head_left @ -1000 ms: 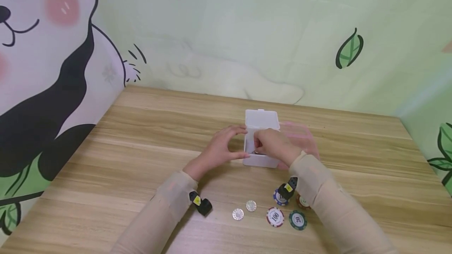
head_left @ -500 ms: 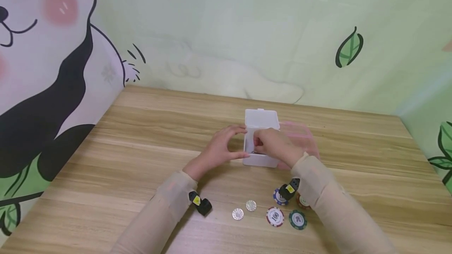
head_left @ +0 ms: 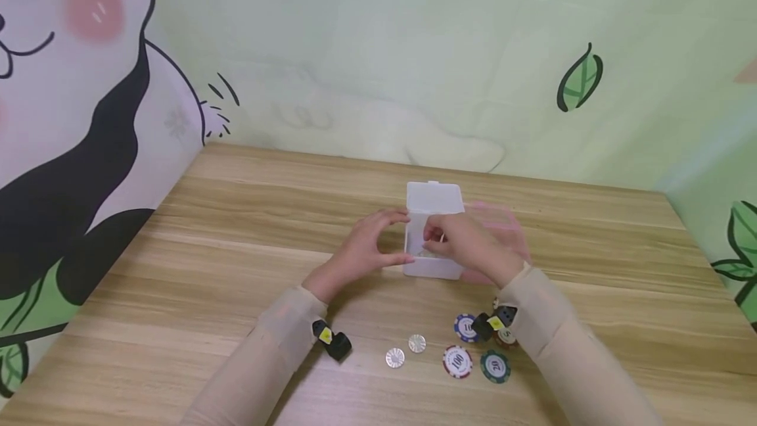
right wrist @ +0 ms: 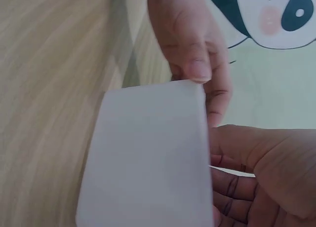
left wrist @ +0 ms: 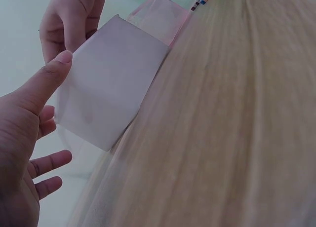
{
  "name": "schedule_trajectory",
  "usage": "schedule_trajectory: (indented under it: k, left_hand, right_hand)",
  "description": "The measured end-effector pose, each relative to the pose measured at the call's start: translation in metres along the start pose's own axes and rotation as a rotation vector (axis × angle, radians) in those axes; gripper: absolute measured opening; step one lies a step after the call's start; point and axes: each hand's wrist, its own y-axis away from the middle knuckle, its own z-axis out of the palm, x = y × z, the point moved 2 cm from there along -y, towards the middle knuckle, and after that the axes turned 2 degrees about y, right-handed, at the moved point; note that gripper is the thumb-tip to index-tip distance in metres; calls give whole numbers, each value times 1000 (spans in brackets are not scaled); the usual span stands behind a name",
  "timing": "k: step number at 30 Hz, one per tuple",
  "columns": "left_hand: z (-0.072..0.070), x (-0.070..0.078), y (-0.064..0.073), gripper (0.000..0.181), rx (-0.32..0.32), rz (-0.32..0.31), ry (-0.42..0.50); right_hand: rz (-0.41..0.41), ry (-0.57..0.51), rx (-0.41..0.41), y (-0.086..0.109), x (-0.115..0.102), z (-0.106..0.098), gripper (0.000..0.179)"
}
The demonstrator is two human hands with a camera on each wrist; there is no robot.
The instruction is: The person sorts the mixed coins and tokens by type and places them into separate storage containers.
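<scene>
A small white box with its lid raised stands near the middle of the table. My left hand grips its left side, thumb at the front corner and fingers at the back corner. In the left wrist view the left thumb presses the box's upper edge. My right hand reaches over the opening, fingers bent and pointing down inside, with a gap between thumb and fingers. I cannot tell whether the fingertips hold anything. Something small and shiny lies on the box floor below them.
A pink translucent case sits right behind and beside the white box. Nearer me lie two silver coins and several poker chips, among them a red-edged 100 chip and a green 20 chip. The right wrist overhangs some chips.
The right hand's thumb and fingers have spread slightly apart and its wrist has shifted right. The left hand keeps its grip on the box. The head view has shifted slightly.
</scene>
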Motion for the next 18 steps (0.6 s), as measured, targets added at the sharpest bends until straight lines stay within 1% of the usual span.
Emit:
schedule_trajectory:
  k: [6, 12, 18]
  left_hand:
    - [0, 0, -1, 68, -2, -4, 7]
    - [0, 0, -1, 66, 1, 10, -2]
    - [2, -2, -2, 67, 5, 9, -5]
  right_hand:
    - [-8, -39, 15, 9, -4, -6, 7]
    - [-14, -72, 23, 21, -9, -10, 8]
    - [-37, -77, 28, 31, -13, -11, 8]
